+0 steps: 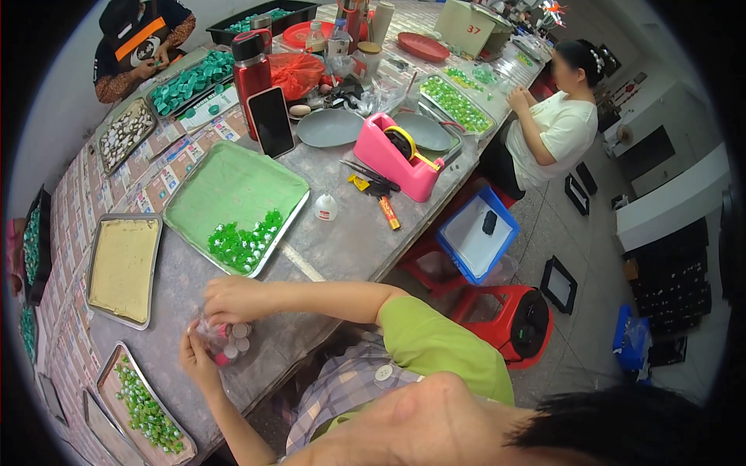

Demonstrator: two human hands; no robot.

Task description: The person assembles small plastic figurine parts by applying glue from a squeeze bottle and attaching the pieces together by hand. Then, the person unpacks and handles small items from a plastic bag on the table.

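A small clear plastic bag (210, 332) sits at the table edge in front of me, with several round white and pink pieces (237, 339) in or right beside it; I cannot tell which. My right hand (231, 299) pinches the top of the bag, fingers closed and bent down. From the other side, my left hand (200, 359) grips the bag between thumb and fingers. Just beyond my hands lies a large green-lined tray (233, 182) with a heap of shiny green and white pieces (247, 239) in its near corner.
A beige-lined tray (124, 272) and a tray of small green pieces (148, 408) lie to the left. Beyond are a white glue bottle (325, 206), an orange lighter (389, 213), a pink tape dispenser (398, 159), a phone (270, 123) and a red flask (250, 74). Two people sit farther off.
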